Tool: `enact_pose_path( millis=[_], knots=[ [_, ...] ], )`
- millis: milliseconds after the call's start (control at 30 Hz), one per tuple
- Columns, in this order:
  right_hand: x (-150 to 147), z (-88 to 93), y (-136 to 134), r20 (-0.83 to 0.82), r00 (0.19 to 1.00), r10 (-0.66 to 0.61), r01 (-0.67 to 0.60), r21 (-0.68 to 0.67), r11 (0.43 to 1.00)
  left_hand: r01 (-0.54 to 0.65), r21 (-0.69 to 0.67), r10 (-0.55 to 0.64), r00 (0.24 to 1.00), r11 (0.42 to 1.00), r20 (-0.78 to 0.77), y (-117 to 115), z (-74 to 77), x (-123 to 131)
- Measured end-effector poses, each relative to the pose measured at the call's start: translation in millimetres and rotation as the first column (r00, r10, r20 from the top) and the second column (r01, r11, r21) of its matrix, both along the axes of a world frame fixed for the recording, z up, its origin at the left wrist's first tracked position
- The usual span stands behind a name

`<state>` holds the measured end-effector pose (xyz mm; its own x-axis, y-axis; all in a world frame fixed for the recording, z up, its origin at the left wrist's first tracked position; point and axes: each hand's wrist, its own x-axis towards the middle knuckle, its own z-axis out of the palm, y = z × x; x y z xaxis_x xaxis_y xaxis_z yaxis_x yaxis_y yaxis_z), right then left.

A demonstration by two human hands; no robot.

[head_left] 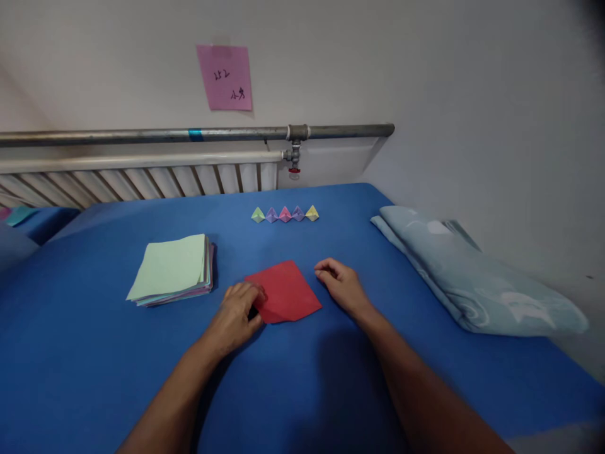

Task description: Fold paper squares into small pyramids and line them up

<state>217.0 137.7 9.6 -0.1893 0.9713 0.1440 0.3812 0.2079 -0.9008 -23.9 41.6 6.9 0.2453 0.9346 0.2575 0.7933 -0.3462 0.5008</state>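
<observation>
Left hand, palm down with fingers curled, pinching the left corner of a red paper square; the fingertips overlap the sheet's edge. Right hand, loosely curled and holding nothing, knuckles up, resting on the cloth just beside the sheet's right corner, apart from it by a narrow gap. The red sheet is thin, matte and flat, lying as a diamond with one corner toward the person, between the two hands on a smooth blue cloth surface.

Left of the hands: a neat stack of square papers, pale green on top, with pink and blue edges showing along its side. Beyond the red sheet: a row of five small folded paper shapes, pointed and faceted, coloured green, purple, pink, purple, yellow, set touching side by side. At right: a folded light-blue quilt, soft and rounded, with a faint white pattern.

Behind the surface: a ribbed white radiator, a grey metal pipe with a valve, and a pink note stuck to the plain wall.
</observation>
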Motion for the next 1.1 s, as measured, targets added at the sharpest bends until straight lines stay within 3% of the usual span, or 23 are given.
enact_pose_path(
  millis=[133,333,567,867,1100],
  knots=[
    [-2,13.2,-12,0.089,0.995,0.039,-0.054,0.164,0.985,0.016,0.005,-0.016,1.0,1.0,-0.023,-1,4.0,2],
    [-3,19.8,-26,0.247,0.936,0.252,-0.329,0.353,0.876,0.035,-0.013,-0.035,0.999,0.999,-0.015,-2,6.0,4],
    [4,2.2,-12,0.492,0.818,0.299,-0.47,0.271,0.84,0.172,-0.044,-0.169,0.983,0.984,0.071,-2,5.4,-16],
    [1,0.8,-20,0.585,0.723,0.367,-0.543,0.152,0.826,0.154,-0.162,-0.154,0.988,0.975,0.015,-6,13.2,-31],
    [2,2.7,-26,0.61,0.722,0.326,-0.549,0.217,0.807,0.139,-0.211,-0.146,0.989,0.967,-0.015,-10,18.5,-33]
  ],
)
